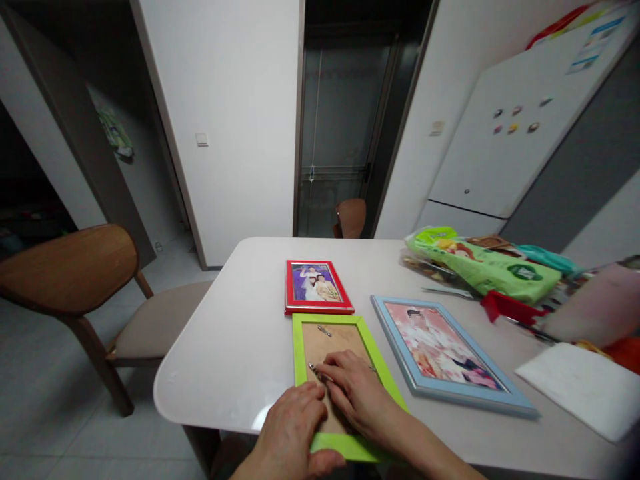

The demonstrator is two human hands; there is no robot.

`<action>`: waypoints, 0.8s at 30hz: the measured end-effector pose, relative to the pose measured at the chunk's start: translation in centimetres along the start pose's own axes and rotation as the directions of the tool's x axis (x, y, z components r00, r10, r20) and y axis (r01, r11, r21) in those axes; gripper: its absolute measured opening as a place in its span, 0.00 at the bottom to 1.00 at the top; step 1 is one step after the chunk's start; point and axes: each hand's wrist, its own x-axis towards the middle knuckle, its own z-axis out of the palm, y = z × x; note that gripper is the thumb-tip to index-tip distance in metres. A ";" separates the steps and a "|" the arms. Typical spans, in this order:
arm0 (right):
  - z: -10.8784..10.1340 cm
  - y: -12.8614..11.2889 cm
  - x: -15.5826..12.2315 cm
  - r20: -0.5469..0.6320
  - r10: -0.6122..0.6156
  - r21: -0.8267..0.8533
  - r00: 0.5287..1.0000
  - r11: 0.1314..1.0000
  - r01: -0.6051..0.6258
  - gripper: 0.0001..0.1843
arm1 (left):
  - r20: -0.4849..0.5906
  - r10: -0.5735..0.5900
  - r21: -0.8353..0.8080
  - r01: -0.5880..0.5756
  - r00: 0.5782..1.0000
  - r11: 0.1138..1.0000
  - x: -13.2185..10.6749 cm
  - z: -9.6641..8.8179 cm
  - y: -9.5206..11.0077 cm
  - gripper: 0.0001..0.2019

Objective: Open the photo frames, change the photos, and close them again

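A green picture frame (300,350) lies face down at the front of the table, its brown backing board (340,333) showing. My left hand (295,427) grips the frame's lower left side, with the thumb along the bottom edge. My right hand (357,393) rests over the backing, fingers drawn together at a small metal clip (313,367) near the left inner edge. Farther up the board sits a metal hanger (325,331). Just beyond is a red picture frame (320,309), face up with a photo. To the right, a light blue picture frame (425,383) also lies face up.
On the white table (225,360), a green package (500,267), scissors (450,291), a red object (510,307) and a white sheet (585,387) lie to the right. A wooden chair (75,267) stands at the left, another chair (351,217) behind the table.
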 end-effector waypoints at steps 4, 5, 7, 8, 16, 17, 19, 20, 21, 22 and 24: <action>0.7 0.0 1.7 0.068 -0.014 -0.100 0.998 0.995 0.021 0.12 | -0.020 0.009 -0.030 -0.009 1.000 1.000 -0.1 0.2 -0.3 0.21; 0.7 0.0 1.7 0.091 -0.030 -0.121 0.995 0.992 0.041 0.11 | -0.022 0.009 -0.042 -0.010 1.000 0.999 -0.1 0.2 -0.3 0.21; 0.8 -0.1 1.6 0.133 -0.051 -0.163 0.990 0.984 0.073 0.10 | -0.025 0.006 -0.057 -0.007 1.000 0.998 0.0 0.3 -0.4 0.21; 0.8 -0.2 1.4 0.151 -0.054 -0.183 0.987 0.980 0.081 0.10 | -0.027 0.003 -0.059 -0.005 1.000 0.998 0.0 0.3 -0.4 0.21; 0.0 2.0 3.1 -0.007 0.114 -0.135 0.993 0.984 -0.114 0.13 | -0.018 0.040 -0.026 -0.040 0.999 0.999 -0.1 0.1 -0.3 0.21; 0.0 2.5 3.8 -0.055 0.177 -0.141 0.983 0.973 -0.183 0.13 | -0.015 0.040 -0.025 -0.041 0.999 0.999 -0.1 0.1 -0.3 0.20; 0.1 3.6 5.2 -0.111 0.267 -0.156 0.957 0.947 -0.282 0.12 | -0.011 0.028 -0.026 -0.028 1.000 0.999 -0.1 0.2 -0.3 0.19; 0.3 4.0 5.8 -0.124 0.296 -0.162 0.947 0.936 -0.313 0.12 | -0.008 0.019 -0.027 -0.019 1.000 0.999 -0.1 0.3 -0.3 0.19; 0.5 4.4 6.3 -0.133 0.317 -0.165 0.939 0.927 -0.337 0.11 | -0.005 0.009 -0.029 -0.009 1.000 1.000 -0.1 0.3 -0.3 0.18; 0.7 4.7 6.8 -0.143 0.341 -0.167 0.929 0.917 -0.363 0.11 | -0.002 0.000 -0.030 0.000 1.000 1.000 -0.1 0.4 -0.3 0.18; 1.2 5.1 7.4 -0.160 0.381 -0.167 0.910 0.899 -0.406 0.10 | 0.002 -0.001 -0.031 0.001 1.000 1.000 -0.2 0.4 -0.3 0.17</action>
